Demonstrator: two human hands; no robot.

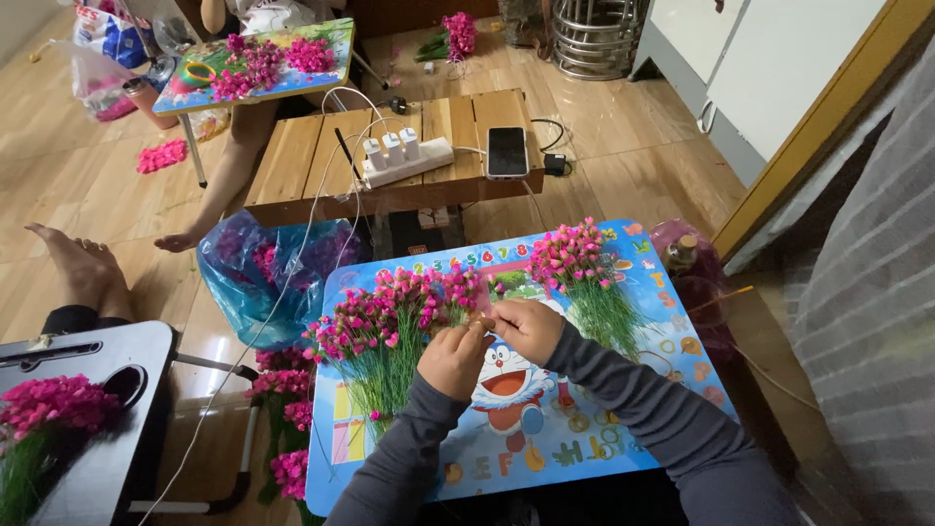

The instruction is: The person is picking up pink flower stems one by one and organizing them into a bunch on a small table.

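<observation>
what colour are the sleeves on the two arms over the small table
Dark grey sleeves, clearest in the head view.

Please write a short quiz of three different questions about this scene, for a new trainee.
1. True or false: both hands meet above the blue cartoon-printed folding table.
2. What lies under the left hand? A) pile of pink artificial flowers with green stems B) white power strip C) black smartphone
3. Where does the second pink flower bundle lie from the right hand?

Key: 1 true; 2 A; 3 beyond it, toward the right.
</observation>
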